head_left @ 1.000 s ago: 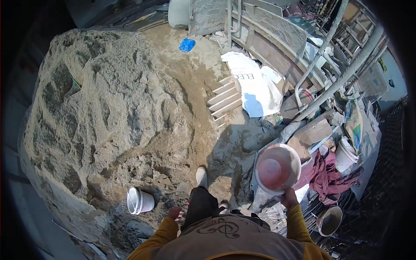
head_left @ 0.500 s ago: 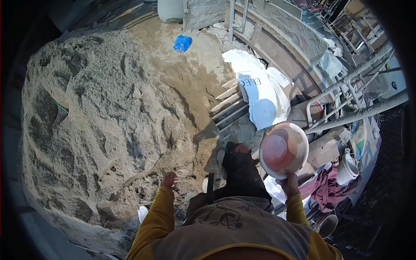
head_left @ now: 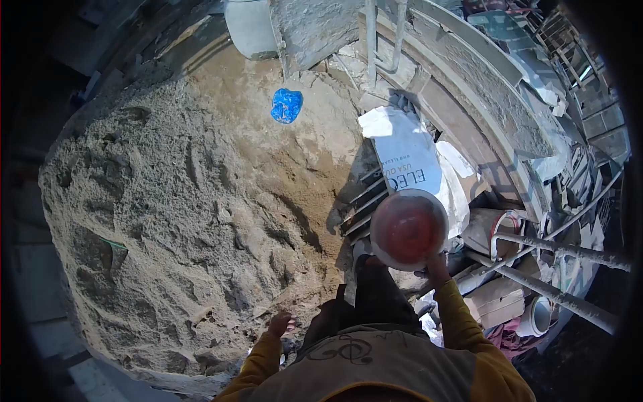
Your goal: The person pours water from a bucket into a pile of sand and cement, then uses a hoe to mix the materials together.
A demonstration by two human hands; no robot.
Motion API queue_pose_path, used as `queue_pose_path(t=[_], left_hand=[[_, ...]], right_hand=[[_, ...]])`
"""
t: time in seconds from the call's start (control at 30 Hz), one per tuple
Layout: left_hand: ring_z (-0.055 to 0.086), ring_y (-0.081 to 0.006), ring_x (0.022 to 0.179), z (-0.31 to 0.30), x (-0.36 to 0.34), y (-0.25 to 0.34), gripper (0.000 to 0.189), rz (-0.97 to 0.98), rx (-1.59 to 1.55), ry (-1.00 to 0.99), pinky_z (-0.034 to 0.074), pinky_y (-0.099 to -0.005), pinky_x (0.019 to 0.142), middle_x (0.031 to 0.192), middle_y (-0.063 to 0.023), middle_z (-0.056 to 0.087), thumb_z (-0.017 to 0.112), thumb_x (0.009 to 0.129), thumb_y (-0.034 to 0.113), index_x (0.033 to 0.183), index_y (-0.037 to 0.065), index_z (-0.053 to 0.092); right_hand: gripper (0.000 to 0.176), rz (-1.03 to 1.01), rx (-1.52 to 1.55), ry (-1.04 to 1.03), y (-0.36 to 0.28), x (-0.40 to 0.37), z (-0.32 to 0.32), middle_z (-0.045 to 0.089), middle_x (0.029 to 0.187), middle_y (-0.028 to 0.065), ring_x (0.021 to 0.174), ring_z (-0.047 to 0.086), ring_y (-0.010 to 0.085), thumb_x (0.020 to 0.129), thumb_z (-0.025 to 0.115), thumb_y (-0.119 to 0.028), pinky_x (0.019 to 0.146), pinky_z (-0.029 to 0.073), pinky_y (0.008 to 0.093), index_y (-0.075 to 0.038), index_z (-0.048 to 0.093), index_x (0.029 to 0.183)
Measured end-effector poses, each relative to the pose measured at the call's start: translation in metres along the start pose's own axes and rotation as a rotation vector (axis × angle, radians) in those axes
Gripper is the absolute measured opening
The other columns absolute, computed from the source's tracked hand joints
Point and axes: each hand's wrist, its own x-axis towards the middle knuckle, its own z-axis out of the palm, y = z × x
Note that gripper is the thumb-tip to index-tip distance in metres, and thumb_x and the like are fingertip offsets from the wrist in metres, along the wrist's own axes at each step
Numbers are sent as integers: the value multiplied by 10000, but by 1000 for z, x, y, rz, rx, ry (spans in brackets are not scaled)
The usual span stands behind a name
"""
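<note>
My right hand (head_left: 437,269) grips the near rim of a round plastic basin (head_left: 410,228), reddish inside with a pale rim. The basin is held out in front of my right leg, and no load can be made out in it. Lower and to the left, my left hand (head_left: 281,324) hangs beside the sand heap (head_left: 167,221) with nothing in it, its fingers partly spread. A printed white sack (head_left: 408,151) lies just beyond the basin.
A blue plastic bag (head_left: 287,106) lies on the sandy ground ahead. Metal pipes (head_left: 549,288) jut in from the right, near a bucket (head_left: 534,316), a cardboard box (head_left: 495,301) and a maroon cloth (head_left: 506,338). Wooden slats (head_left: 365,204) lie left of the sack.
The basin in my right hand has shifted left and now sits in shade. My view has turned, so the sand heap and blue bag appear lower. My left hand stays empty.
</note>
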Motion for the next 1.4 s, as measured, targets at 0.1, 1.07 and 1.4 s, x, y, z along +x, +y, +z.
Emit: queue_pose_path(t=[0.1, 1.07, 1.4], left_hand=[[571, -114, 623, 40, -68, 32, 253, -104, -40, 201, 416, -225, 498, 828, -5, 609, 562, 855, 308, 1019, 115, 567], [624, -176, 777, -90, 5, 474, 325, 703, -33, 288, 545, -312, 638, 866, -78, 642, 590, 872, 289, 1043, 13, 589], [627, -203, 846, -29, 37, 500, 197, 388, 623, 8, 536, -328, 667, 924, -122, 629, 562, 855, 164, 964, 15, 633]], right_hand=[[450, -18, -87, -10, -73, -12, 44, 583, 988, 112, 751, 648, 218, 865, 534, -332, 549, 573, 355, -41, 427, 1192], [401, -377, -142, -315, -344, -36, 328, 596, 1030, 123, 797, 657, 244, 891, 484, -190, 543, 596, 371, -9, 432, 1245], [412, -262, -165, -413, -374, 44, 422, 584, 1061, 115, 832, 644, 231, 870, 527, -167, 553, 581, 353, -17, 443, 1245]])
